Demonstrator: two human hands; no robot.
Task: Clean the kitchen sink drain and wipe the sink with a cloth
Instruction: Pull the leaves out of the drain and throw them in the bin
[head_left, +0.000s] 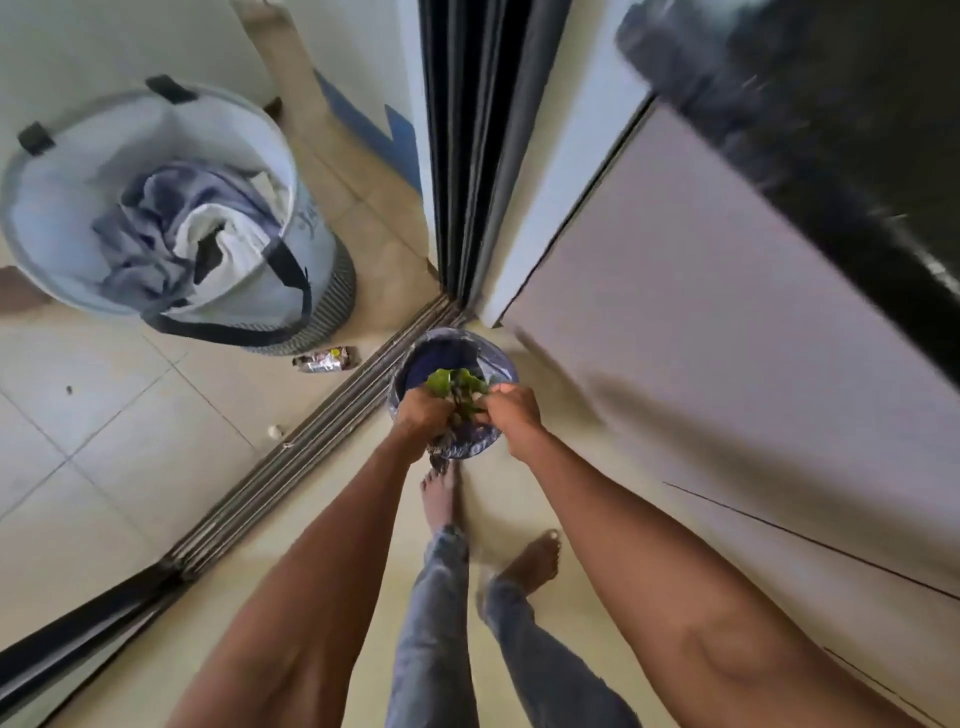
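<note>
A small bin lined with a blue plastic bag (457, 358) stands on the floor by the corner of the cabinet. Both my hands reach down over its opening. My left hand (422, 410) and my right hand (511, 408) have their fingers curled around a clump of green leafy scraps (453, 384) held over the bin. Some dark wet bits hang among the leaves. The sink, its drain and a cloth are out of view.
A round laundry basket (47, 156) with clothes stands at the left. A crumpled wrapper (324, 359) lies on the tiles beside a sliding door track (311, 431). A pale cabinet door (727, 338) and a dark countertop (857, 156) are at the right. My bare feet (535, 558) stand behind the bin.
</note>
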